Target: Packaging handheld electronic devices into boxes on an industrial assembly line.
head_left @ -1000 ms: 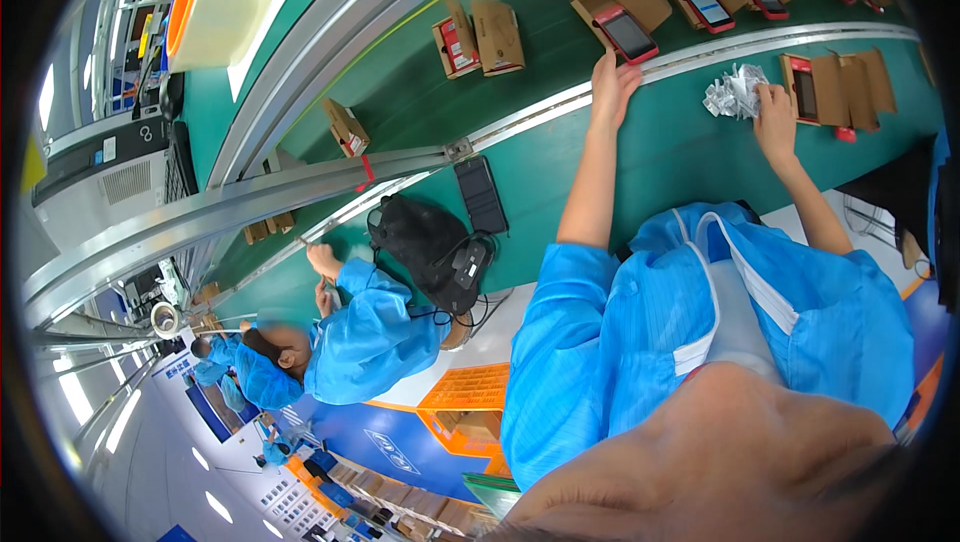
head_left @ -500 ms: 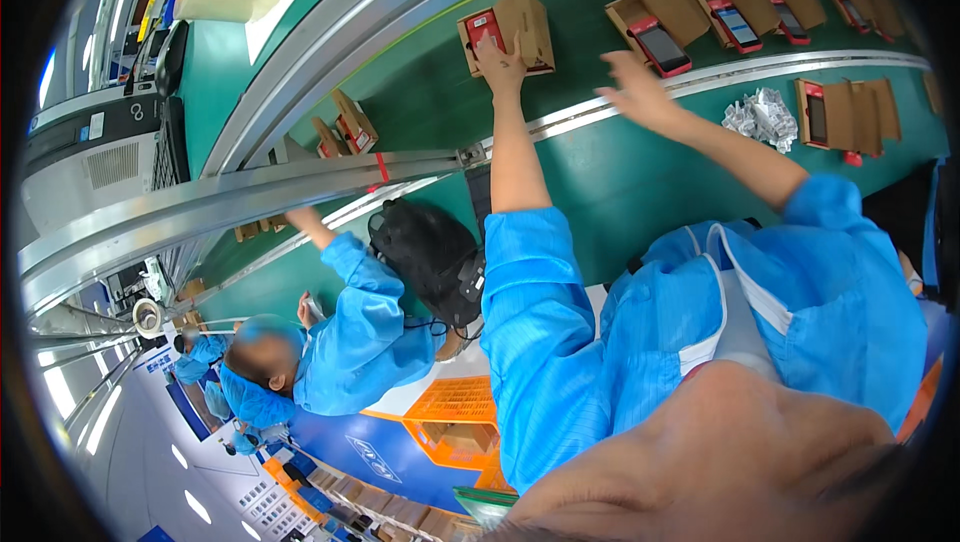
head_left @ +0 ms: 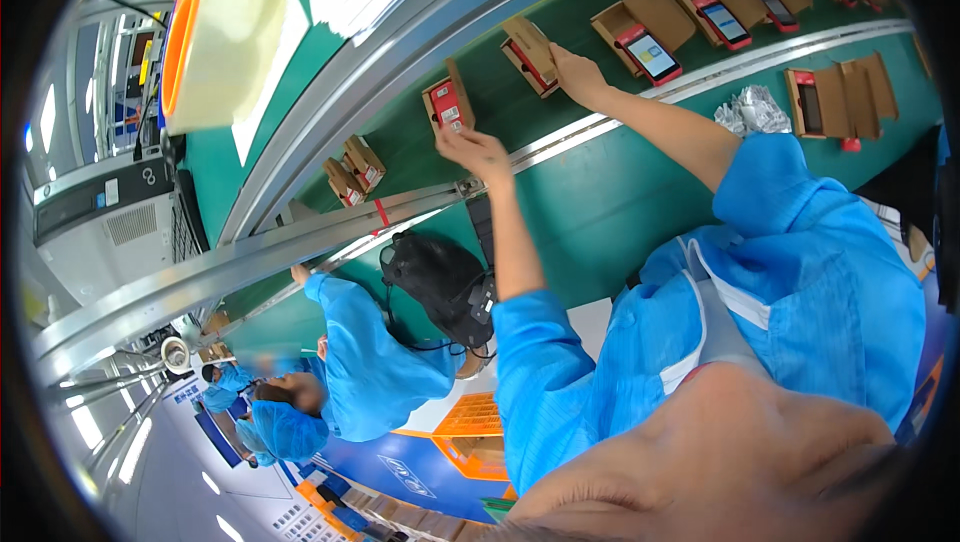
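My left hand is at the near end of an open cardboard box, its fingers bent in against the box's edge. A red package with white labels lies inside that box. To the right, my right hand has its fingers on the raised lid of a second cardboard box. Something red shows under this lid, mostly covered. Both boxes rest on the green belt. Just right of my right hand stands another open box with a red handheld terminal, its screen lit.
More open boxes with red terminals line the belt's far right. Crumpled silvery wrapping lies by another box on the near bench. A metal rail crosses at left. A black bag sits beside a co-worker in blue.
My left hand has moved left and nearer, along with a box. My right hand has come left onto a box lid. A terminal's screen at right is now lit. The view has shifted slightly.
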